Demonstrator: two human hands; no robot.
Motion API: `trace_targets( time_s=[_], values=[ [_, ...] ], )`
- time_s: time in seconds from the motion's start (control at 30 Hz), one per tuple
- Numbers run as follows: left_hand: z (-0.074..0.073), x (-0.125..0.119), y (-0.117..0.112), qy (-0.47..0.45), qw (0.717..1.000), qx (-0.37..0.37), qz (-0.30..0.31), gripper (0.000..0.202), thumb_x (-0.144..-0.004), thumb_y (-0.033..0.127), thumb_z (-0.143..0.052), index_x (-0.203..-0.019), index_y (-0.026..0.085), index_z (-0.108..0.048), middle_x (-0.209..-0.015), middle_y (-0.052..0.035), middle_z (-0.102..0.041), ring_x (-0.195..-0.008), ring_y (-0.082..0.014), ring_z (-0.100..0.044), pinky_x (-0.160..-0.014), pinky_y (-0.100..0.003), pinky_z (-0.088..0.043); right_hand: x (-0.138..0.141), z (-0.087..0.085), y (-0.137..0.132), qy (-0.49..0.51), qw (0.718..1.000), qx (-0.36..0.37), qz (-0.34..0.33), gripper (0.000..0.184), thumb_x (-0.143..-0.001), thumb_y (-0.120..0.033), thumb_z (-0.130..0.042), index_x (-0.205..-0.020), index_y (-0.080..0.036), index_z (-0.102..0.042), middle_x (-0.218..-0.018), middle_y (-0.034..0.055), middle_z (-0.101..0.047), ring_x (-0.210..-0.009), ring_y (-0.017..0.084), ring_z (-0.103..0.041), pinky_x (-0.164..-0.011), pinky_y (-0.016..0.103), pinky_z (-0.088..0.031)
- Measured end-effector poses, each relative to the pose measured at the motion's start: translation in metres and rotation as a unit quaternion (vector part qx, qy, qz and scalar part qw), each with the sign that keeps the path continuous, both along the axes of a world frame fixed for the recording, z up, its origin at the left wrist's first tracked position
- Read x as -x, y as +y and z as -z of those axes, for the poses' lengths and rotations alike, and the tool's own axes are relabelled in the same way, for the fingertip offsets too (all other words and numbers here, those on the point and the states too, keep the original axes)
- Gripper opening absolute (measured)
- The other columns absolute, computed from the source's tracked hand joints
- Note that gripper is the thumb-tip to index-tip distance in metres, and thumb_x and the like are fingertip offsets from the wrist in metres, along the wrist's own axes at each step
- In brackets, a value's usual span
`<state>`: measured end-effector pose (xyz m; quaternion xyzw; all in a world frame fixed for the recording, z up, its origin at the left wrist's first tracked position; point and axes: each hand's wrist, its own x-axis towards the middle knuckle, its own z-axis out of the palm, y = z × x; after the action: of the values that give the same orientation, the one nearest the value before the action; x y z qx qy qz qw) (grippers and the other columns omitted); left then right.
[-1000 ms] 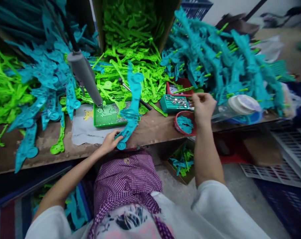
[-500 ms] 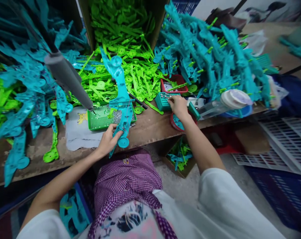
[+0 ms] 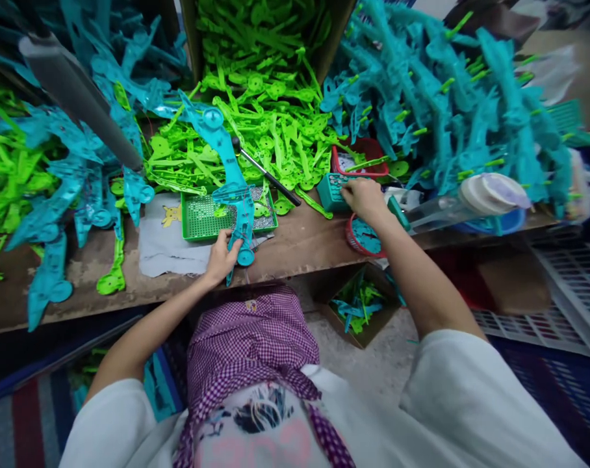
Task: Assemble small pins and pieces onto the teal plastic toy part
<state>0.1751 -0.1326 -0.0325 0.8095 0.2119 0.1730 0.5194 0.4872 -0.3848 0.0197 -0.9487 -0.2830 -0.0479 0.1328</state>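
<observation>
My left hand [image 3: 223,257] grips the lower end of a long blue plastic part [image 3: 233,175], which has round bosses at both ends and a thin red wire along it. The part slants over a green perforated tray [image 3: 197,218] holding many small metal pieces. At the teal box [image 3: 330,193], my right hand [image 3: 366,201] has its fingers closed at the box's edge. Whatever lies between those fingertips is hidden. Just below that hand sits a red round basket [image 3: 356,244] with blue pieces in it. A black-and-silver rod [image 3: 268,174] lies behind the blue part.
A grey electric screwdriver [image 3: 85,107] hangs at the left. Lime-green parts [image 3: 280,130] pile up at the back, with blue parts [image 3: 431,84] heaped at right. A clear jar with a white lid [image 3: 490,193] leans near the edge. Below stands an open cardboard box [image 3: 373,331].
The view has shifted, so the bench appears further right and the screwdriver further left. My left hand still holds the blue part; my right hand stays at the teal box, its fingers more curled.
</observation>
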Motion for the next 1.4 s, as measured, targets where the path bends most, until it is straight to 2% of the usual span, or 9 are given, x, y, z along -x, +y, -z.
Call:
trace_targets(
  time_s=[0.07,0.17,0.3,0.37,0.5,0.6,0.87,1.13,1.4],
  values=[
    [0.000,0.000,-0.001,-0.006,1.000,-0.008,-0.009,0.025,-0.086,0.039,-0.054,-0.101,0.020,-0.047,-0.093,-0.0069,-0.068,-0.085,-0.0215,-0.066,-0.077,-0.034,-0.049,0.018,-0.009,0.005,-0.011,0.996,-0.081,0.027,0.015,-0.079,-0.019,-0.056,-0.080,-0.016,-0.071,-0.090,0.0150,-0.071,-0.088,0.028,-0.062,-0.086,0.043,-0.044],
    [0.002,-0.001,-0.003,-0.008,0.999,-0.028,-0.016,0.022,-0.086,0.037,-0.055,-0.100,0.021,-0.048,-0.091,-0.0067,-0.068,-0.085,-0.0224,-0.066,-0.077,-0.036,-0.049,0.078,-0.023,0.032,-0.016,0.965,-0.261,0.023,0.014,-0.082,-0.027,-0.058,-0.076,-0.021,-0.070,-0.081,0.0069,-0.070,-0.078,0.022,-0.062,-0.082,0.039,-0.048],
    [0.002,0.000,-0.003,-0.021,0.998,-0.049,-0.017,0.019,-0.088,0.036,-0.055,-0.099,0.021,-0.048,-0.093,-0.0076,-0.068,-0.087,-0.0225,-0.065,-0.078,-0.036,-0.049,0.170,-0.020,0.093,0.098,0.920,-0.302,-0.230,0.017,-0.087,-0.038,-0.059,-0.083,-0.026,-0.071,-0.084,0.0013,-0.071,-0.077,0.016,-0.064,-0.076,0.033,-0.051],
    [0.002,0.001,-0.003,-0.026,0.998,-0.050,-0.017,0.018,-0.089,0.035,-0.054,-0.099,0.021,-0.048,-0.094,-0.0077,-0.068,-0.087,-0.0217,-0.065,-0.078,-0.035,-0.050,0.191,-0.008,0.118,0.107,0.911,-0.278,-0.284,0.019,-0.089,-0.035,-0.057,-0.084,-0.024,-0.071,-0.083,0.0023,-0.071,-0.077,0.016,-0.064,-0.074,0.031,-0.051],
    [0.002,0.001,-0.004,-0.031,0.998,-0.045,-0.015,0.016,-0.090,0.034,-0.054,-0.099,0.022,-0.047,-0.093,-0.0077,-0.068,-0.086,-0.0216,-0.066,-0.077,-0.035,-0.049,0.190,0.015,0.136,0.047,0.938,-0.192,-0.284,0.020,-0.092,-0.028,-0.053,-0.087,-0.019,-0.071,-0.085,0.0064,-0.069,-0.078,0.017,-0.063,-0.072,0.031,-0.050],
    [0.002,0.001,-0.004,-0.036,0.998,-0.039,-0.016,0.017,-0.091,0.035,-0.055,-0.098,0.022,-0.048,-0.094,-0.0079,-0.068,-0.087,-0.0214,-0.066,-0.078,-0.035,-0.049,0.185,0.016,0.133,0.024,0.946,-0.146,-0.288,0.022,-0.094,-0.028,-0.051,-0.091,-0.018,-0.070,-0.087,0.0076,-0.068,-0.078,0.018,-0.062,-0.072,0.032,-0.049],
    [0.003,0.001,-0.004,-0.040,0.998,-0.023,-0.031,0.016,-0.089,0.032,-0.056,-0.097,0.022,-0.047,-0.091,-0.0074,-0.068,-0.086,-0.0222,-0.066,-0.077,-0.035,-0.050,0.197,0.003,0.124,0.043,0.931,-0.279,-0.232,0.020,-0.095,-0.034,-0.051,-0.099,-0.025,-0.069,-0.097,0.0045,-0.071,-0.089,0.019,-0.065,-0.083,0.036,-0.052],
    [0.001,0.002,-0.005,-0.042,0.998,-0.018,-0.038,0.015,-0.089,0.032,-0.055,-0.098,0.022,-0.048,-0.091,-0.0073,-0.068,-0.085,-0.0221,-0.066,-0.076,-0.035,-0.050,0.188,0.028,0.140,-0.024,0.931,-0.185,-0.313,0.029,-0.097,-0.028,-0.043,-0.101,-0.022,-0.072,-0.102,0.0103,-0.070,-0.096,0.022,-0.063,-0.086,0.039,-0.053],
    [0.004,0.001,-0.004,-0.031,0.998,-0.013,-0.049,0.020,-0.089,0.037,-0.057,-0.098,0.021,-0.049,-0.091,-0.0067,-0.069,-0.086,-0.0223,-0.067,-0.076,-0.034,-0.050,0.201,0.030,0.128,-0.040,0.945,-0.153,-0.288,0.034,-0.098,-0.030,-0.043,-0.124,-0.025,-0.064,-0.116,0.0098,-0.067,-0.109,0.022,-0.059,-0.094,0.040,-0.046]
  ],
)
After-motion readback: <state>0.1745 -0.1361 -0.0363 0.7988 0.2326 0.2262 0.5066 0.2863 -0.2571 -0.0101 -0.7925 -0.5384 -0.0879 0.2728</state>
